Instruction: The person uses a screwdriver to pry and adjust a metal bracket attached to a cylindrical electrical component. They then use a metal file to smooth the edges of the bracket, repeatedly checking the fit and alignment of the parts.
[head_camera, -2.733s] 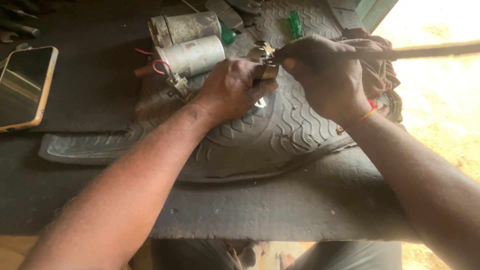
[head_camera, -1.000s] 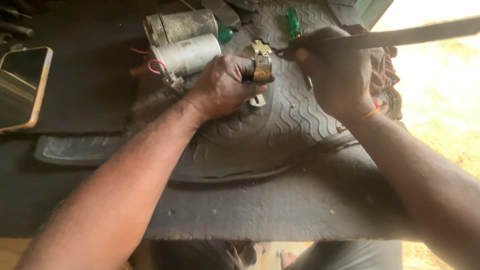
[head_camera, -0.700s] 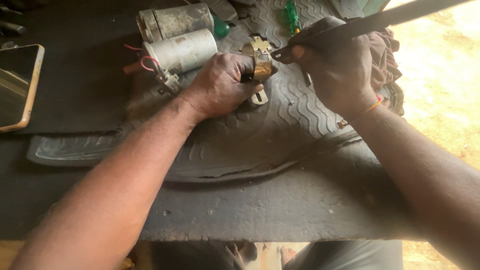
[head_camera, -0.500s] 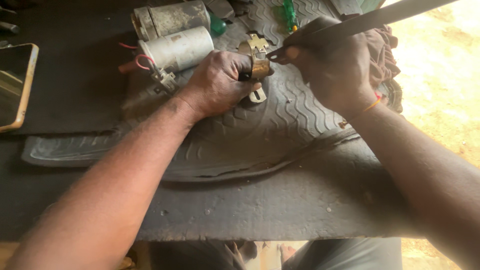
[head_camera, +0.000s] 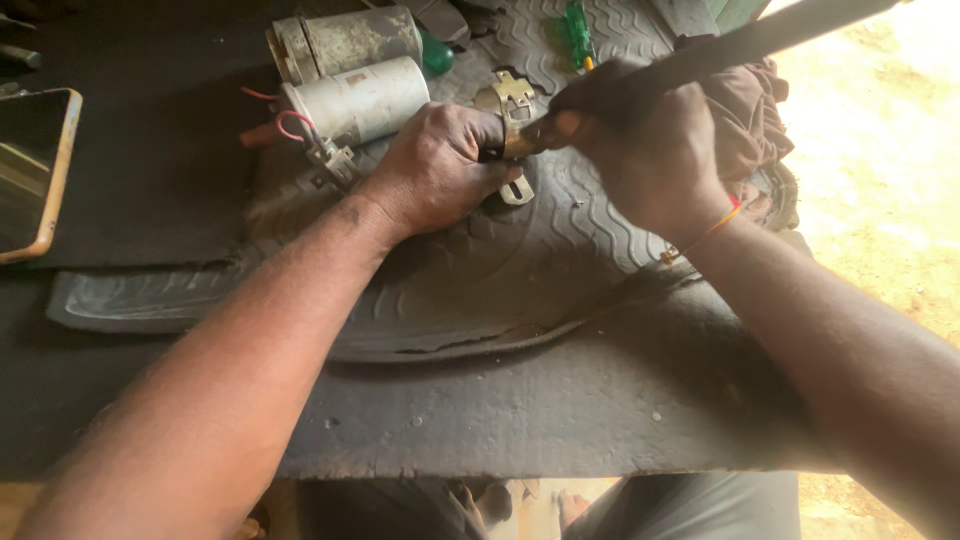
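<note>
A small brass-coloured metal part (head_camera: 516, 140) sits on the ribbed rubber mat (head_camera: 480, 290), pinned there by the left hand (head_camera: 435, 165), whose fingers are curled tight around it so it cannot slip or turn. The right hand (head_camera: 650, 150) is clenched around a long dark tool (head_camera: 740, 45), probably a file or a flat bar, though its far end runs out of view; its near tip meets the part right at the left hand's fingers. The mat gives a yielding, non-slip bed on the dark counter (head_camera: 560, 420). Just behind the left hand lie two grey metal cylinders (head_camera: 350, 70) with red wires, within easy reach. A green-handled screwdriver (head_camera: 578, 25) rests further back, a brown rag (head_camera: 750, 110) lies under the right hand, and a phone (head_camera: 35, 170) lies well apart at the left edge.
</note>
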